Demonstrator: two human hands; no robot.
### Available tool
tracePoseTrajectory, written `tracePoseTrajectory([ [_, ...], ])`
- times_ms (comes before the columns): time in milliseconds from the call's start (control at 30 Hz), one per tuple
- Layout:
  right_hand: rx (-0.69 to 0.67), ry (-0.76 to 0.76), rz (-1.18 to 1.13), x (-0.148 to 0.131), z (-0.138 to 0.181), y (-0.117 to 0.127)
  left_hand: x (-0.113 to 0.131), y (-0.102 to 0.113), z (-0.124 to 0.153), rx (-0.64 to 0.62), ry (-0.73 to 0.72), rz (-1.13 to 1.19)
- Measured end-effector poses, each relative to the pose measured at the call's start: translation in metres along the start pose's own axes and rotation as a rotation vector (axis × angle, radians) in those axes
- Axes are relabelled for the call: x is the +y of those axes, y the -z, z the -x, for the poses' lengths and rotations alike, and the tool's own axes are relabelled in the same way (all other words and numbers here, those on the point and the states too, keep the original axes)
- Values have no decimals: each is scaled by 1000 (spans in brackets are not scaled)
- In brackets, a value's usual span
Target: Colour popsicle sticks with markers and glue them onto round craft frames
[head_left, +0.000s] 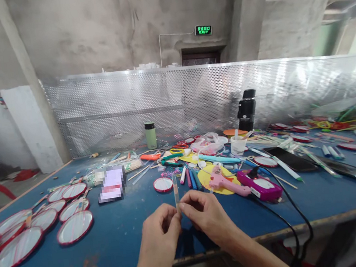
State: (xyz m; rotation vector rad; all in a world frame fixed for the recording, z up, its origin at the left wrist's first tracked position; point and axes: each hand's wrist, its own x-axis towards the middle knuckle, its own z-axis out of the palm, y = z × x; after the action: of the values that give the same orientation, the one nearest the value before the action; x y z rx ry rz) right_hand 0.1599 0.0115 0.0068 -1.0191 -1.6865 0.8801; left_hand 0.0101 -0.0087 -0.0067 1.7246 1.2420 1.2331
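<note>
One strip (176, 193), long axis roughly upright

There was room to pass over the blue tabletop (110, 244) near left. Red-rimmed discs (75, 228) obstructed farther left, a pink glue gun (226, 182) and black cables (311, 230) the right, a perforated screen (119, 93) the far side.

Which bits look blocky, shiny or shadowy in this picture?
Head view: blocky squares hide the phone screen; same view, bright glare streaks the metal panel at right; same view, a dark shadow lies on the blue table between the left hand and right hand; same view, top-right corner fades to black.
</note>
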Motion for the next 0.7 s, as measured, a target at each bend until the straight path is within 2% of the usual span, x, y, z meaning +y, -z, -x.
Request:
tracePoseTrajectory([
  [200,43,21,43,1,2,-1,-1,1,-1,23,52,48],
  [333,27,23,65,-1,3,0,-1,1,-2,35,64,87],
  [467,39,31,85,-3,4,0,0,-1,-1,66,53,67],
  [700,29,42,117,-2,3,0,1,-2,0,43,39,-43],
])
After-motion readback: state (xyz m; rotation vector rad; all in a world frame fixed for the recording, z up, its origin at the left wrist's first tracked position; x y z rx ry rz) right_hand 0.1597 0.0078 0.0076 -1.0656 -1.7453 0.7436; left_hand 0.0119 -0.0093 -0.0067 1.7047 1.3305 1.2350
